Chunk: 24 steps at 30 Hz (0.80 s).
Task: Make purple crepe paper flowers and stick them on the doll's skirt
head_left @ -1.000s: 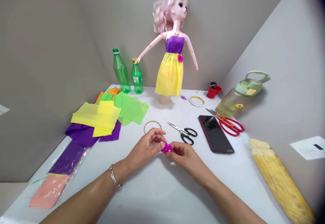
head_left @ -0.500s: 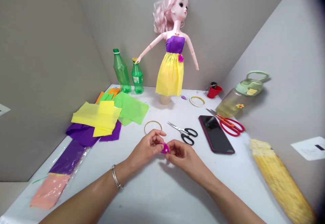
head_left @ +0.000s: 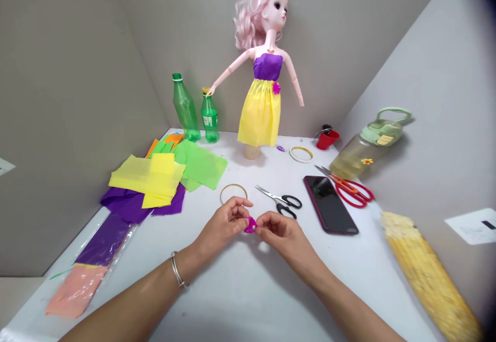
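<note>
A small magenta flower-like ornament with a pale square patch is pinched in the fingertips of my left hand. The fingers of my right hand are closed at its right edge; whatever sits between them is too small to make out. Just beyond my hands lie a thin gold bangle and black-handled scissors. A pink-haired doll stands upright at the back in a purple top and yellow skirt, with a similar magenta flower at its waist.
Yellow, green and purple cloth pieces and a plastic packet lie at left. Two green bottles stand behind. On the right are a phone, red-handled scissors, a tilted water bottle and a long yellow item.
My right fingertips have shifted slightly at the ornament's edge, and more of the magenta ornament shows. My left hand keeps its hold nearly unmoved.
</note>
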Each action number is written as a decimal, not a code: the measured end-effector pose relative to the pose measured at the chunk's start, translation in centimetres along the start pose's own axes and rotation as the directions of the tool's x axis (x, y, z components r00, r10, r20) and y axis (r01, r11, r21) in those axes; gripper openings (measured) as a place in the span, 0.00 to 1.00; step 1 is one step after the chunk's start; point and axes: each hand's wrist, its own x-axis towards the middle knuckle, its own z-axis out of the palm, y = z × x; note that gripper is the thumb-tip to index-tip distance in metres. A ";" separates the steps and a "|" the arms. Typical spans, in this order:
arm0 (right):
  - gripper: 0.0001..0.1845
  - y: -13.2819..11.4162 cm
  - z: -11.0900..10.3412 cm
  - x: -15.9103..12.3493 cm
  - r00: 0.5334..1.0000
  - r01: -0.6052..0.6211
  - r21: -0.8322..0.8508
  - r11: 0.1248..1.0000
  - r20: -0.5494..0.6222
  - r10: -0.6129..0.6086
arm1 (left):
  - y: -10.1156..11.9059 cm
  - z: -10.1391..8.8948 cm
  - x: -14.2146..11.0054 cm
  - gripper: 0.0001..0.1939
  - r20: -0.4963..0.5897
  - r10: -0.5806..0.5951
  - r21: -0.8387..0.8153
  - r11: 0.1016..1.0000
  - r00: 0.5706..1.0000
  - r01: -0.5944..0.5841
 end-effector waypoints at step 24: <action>0.07 -0.2 -0.3 0.2 0.997 -0.036 0.151 0.988 -0.055 0.045 | -0.6 0.4 -0.5 0.05 0.081 0.668 0.720 0.474 0.740 -0.507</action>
